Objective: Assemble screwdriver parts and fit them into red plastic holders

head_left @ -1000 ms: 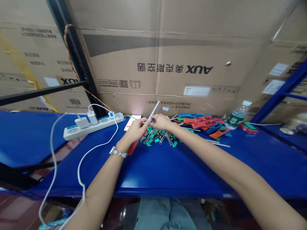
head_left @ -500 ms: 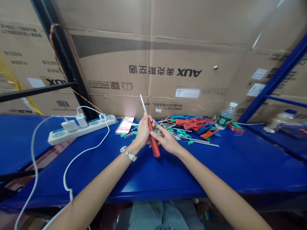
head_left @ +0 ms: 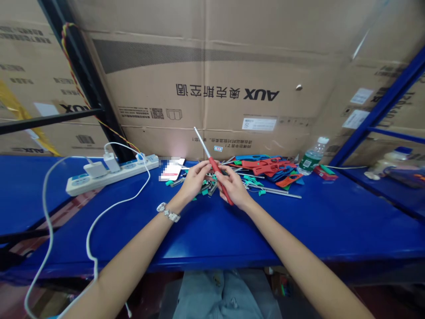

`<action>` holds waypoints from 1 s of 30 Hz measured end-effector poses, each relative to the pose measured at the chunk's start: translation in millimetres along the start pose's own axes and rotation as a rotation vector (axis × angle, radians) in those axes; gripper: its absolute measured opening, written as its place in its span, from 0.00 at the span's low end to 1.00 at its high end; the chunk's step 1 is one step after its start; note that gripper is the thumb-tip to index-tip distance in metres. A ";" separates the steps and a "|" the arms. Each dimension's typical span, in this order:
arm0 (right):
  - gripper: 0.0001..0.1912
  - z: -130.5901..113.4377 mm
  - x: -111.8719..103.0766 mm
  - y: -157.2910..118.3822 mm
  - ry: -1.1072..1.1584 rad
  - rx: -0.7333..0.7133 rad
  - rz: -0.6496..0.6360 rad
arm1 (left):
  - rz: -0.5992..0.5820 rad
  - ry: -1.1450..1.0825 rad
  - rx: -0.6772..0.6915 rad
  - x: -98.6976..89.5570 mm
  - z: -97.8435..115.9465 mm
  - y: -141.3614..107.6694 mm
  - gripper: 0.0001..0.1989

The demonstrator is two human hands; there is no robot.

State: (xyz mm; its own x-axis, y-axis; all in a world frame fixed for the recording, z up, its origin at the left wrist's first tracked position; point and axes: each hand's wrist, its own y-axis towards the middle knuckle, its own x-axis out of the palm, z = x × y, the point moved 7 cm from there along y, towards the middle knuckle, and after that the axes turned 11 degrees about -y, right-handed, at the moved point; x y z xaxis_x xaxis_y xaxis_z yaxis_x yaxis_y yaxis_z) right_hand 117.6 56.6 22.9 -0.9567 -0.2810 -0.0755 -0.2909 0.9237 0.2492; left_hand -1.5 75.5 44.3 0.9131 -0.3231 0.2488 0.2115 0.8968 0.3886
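Note:
A long-nozzle lighter (head_left: 215, 167), with a red plastic body and a thin silver tube, is held over the table, its tube slanting up and to the left. My right hand (head_left: 234, 188) is closed round the red body, whose lower end shows below the fingers. My left hand (head_left: 194, 179) pinches near the upper end of the body, where it meets the tube; part of that grip is hidden. Silver tubes with green plastic pieces (head_left: 254, 181) lie loose behind and beside my hands. Red plastic lighter shells (head_left: 265, 166) are heaped with blue and orange ones to the right.
On the blue table (head_left: 212, 239), a white power strip (head_left: 116, 174) with chargers and a trailing cable (head_left: 96, 221) sits left. A phone (head_left: 173, 169), partly blurred out, lies behind my left hand. A water bottle (head_left: 313, 157) and a small red box (head_left: 325, 173) stand right. Cardboard boxes (head_left: 149, 88) wall the back.
The lighter has turned so its body appears narrower, and its lower end has swung right. My right hand now wraps it more; my left hand has moved slightly left.

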 end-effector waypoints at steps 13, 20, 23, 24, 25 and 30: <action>0.30 0.9 -2.7 -0.5 -0.088 -0.005 0.018 | 0.038 -0.009 -0.001 -0.5 0.1 -0.6 0.19; 0.34 0.1 -7.1 1.0 -0.131 -0.003 0.033 | 0.093 -0.211 -0.132 1.0 -16.3 -3.7 0.20; 0.33 1.2 -7.2 1.0 -0.149 0.012 0.027 | 0.133 -0.230 -0.139 -1.2 -18.7 -3.2 0.19; 0.32 1.7 -6.7 0.8 -0.157 0.018 0.023 | 0.151 -0.223 -0.136 -2.5 -18.7 -3.0 0.18; 0.32 2.4 -6.1 0.7 -0.164 0.027 0.017 | 0.166 -0.213 -0.134 -3.5 -18.4 -2.7 0.17; 0.30 4.3 -4.4 -0.2 -0.177 0.059 0.015 | 0.188 -0.186 -0.145 -5.1 -16.4 -2.3 0.15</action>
State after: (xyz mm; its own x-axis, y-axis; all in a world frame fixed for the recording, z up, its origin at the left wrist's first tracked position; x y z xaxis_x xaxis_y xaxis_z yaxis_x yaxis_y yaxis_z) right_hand 121.9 58.8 19.0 -0.9446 -0.2215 -0.2421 -0.2709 0.9427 0.1946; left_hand -1.0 80.1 27.7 0.8644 -0.1850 0.4675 0.1044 0.9756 0.1929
